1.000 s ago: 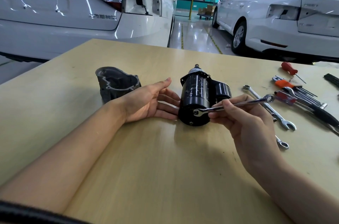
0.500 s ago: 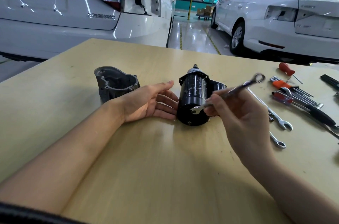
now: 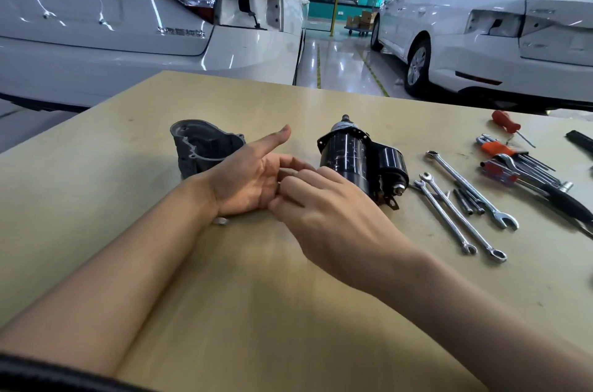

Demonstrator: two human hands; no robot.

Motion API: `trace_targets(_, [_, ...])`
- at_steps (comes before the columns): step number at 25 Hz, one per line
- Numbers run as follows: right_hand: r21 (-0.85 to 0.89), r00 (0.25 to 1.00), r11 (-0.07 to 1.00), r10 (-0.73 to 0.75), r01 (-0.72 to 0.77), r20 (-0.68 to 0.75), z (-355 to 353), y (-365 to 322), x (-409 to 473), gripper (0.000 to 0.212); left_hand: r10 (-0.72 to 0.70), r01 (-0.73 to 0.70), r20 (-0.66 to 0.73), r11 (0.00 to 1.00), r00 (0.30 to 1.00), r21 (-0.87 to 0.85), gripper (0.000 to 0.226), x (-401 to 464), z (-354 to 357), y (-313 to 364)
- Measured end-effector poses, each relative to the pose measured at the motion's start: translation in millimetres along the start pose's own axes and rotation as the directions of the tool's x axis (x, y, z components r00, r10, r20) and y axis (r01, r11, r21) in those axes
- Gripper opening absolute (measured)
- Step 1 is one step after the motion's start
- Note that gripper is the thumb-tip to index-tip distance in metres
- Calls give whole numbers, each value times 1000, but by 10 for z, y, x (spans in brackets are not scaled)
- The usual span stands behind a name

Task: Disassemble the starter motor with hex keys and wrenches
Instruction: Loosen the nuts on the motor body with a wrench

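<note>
a: worktop (image 3: pixel 288 311) first, since it's the biggest thing: pale wood, and the starter motor (image 3: pixel 349 157) lies on its side near the middle of it. i'll place everything off that motor.

b: what sits around it?

a: left of the motor, past the hands, the grey end housing (image 3: pixel 205 148) stands already removed. right of the motor lie three wrenches (image 3: pixel 462 212) side by side, and farther right a bundle of hex keys (image 3: pixel 526 164) with a red-handled screwdriver (image 3: pixel 505 125) behind them.

b: and the hands?

a: left hand (image 3: pixel 247 180) rests palm up just left of the motor, fingers spread wide, holding nothing i can see. right hand (image 3: pixel 324 208) reaches across in front of the motor, its fingers curled narrow and touching the left palm. whether they pinch a small part there i cannot tell. a small bright piece (image 3: pixel 220 221) peeks out under the left wrist.

b: so which step?

a: my guess is a pause between fasteners: the housing is off, the black body and solenoid are still joined, and no tool is in hand. next move likely calls for steadying the motor with the left hand and picking the wrench or hex key that fits what's left.

b: room to work?

a: plenty of bare wood in front of the motor, toward the person. behind it the far edge is well apart. the right side is crowded with tools, so a reach there wants care not to sweep them.
</note>
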State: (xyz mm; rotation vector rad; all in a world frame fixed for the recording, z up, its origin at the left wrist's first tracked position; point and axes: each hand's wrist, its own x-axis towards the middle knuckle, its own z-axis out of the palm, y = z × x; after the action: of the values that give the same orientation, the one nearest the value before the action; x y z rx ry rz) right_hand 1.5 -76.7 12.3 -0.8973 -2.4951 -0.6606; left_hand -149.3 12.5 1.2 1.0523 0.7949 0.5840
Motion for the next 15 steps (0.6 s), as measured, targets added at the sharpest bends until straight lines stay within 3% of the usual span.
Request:
trace_targets(2, [268,982,962,101,-55,-158,-46,41,-116,7,4,-4,4,1000,1000,-3,71,14,2,-12])
trace_targets(4, [578,899,795,375,-185,-227,-110,107,-259,4,34,-33,33,999,999,-16,61,20,10,-25])
trace_targets(5, [711,819,655,538,-257,-200,-131,137,-333,3,49,-49,41,999,998,1,53,21,15,-30])
trace_targets(7, [919,611,244,792,-311,-4,-146,199,-459,7,69,-71,45,996,997,45,47,16,39,-29])
trace_targets(9, [963,459,-86,866,-256,199,-131,244,-531,12,70,-72,45,996,997,52,47,20,43,-26])
trace_targets(10, [957,421,-175,869,-232,261,-115,244,-540,13,70,-72,48,996,996,51,47,20,43,-25])
trace_targets(12, [952,383,-240,875,-188,296,-74,226,-531,14,74,-77,61,996,995,53,49,25,37,-24])
trace_targets(15, [961,350,-233,897,-147,271,-55,201,-502,14,73,-76,55,995,996,60,48,31,33,-24])
